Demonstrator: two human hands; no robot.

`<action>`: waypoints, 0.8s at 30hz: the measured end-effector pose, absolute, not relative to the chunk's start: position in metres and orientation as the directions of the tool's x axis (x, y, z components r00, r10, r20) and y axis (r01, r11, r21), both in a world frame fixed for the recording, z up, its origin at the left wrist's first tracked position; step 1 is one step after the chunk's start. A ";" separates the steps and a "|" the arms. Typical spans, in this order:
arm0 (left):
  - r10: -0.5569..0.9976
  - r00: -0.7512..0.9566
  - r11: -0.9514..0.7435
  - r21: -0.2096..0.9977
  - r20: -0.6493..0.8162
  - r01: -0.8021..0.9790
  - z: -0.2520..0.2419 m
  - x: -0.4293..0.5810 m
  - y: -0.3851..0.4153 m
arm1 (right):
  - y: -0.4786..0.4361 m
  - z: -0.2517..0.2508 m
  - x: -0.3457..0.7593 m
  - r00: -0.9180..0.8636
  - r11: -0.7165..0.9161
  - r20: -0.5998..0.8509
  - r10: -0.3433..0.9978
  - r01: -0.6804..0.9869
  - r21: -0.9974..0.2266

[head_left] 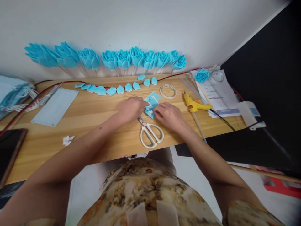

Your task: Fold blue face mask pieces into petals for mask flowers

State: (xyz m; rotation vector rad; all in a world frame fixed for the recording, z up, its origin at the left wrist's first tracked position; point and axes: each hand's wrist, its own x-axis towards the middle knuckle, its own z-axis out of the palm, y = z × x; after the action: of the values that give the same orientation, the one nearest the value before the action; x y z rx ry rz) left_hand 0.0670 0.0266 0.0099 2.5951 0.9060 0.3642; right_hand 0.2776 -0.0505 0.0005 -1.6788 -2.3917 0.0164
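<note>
A small piece of light-blue fabric (154,98) with white patches lies between my hands on the wooden table. My left hand (132,110) pinches its left edge with the fingertips. From the right, my right hand (169,115) has its curled fingers closed on the lower right edge of the same piece. Scissors (151,134) with cream handles lie just below, their blades pointing up toward my left hand and partly covered by it. Behind the hands, several folded blue petals (120,89) form a row, and a roll of tape (168,91) rests to the right.
Blue fabric flowers (117,59) on sticks lean along the wall. A yellow glue gun (194,103) lies right, near papers (215,91) and a single flower (202,75). On the left are a flat blue face mask (55,106), a mask pile (14,94), a white scrap (68,140) and a dark tablet (10,150).
</note>
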 end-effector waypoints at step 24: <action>0.815 0.579 -0.240 0.904 -0.010 0.354 0.018 0.055 0.031 | -0.036 0.016 0.279 -0.206 0.343 0.339 0.918 0.842 -0.416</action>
State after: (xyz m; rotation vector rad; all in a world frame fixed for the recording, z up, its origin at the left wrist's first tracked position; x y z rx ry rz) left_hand 0.0554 0.0306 0.0184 1.8310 0.9526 0.5895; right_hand 0.2794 -0.0361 0.0164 -1.5331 -2.0833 0.1877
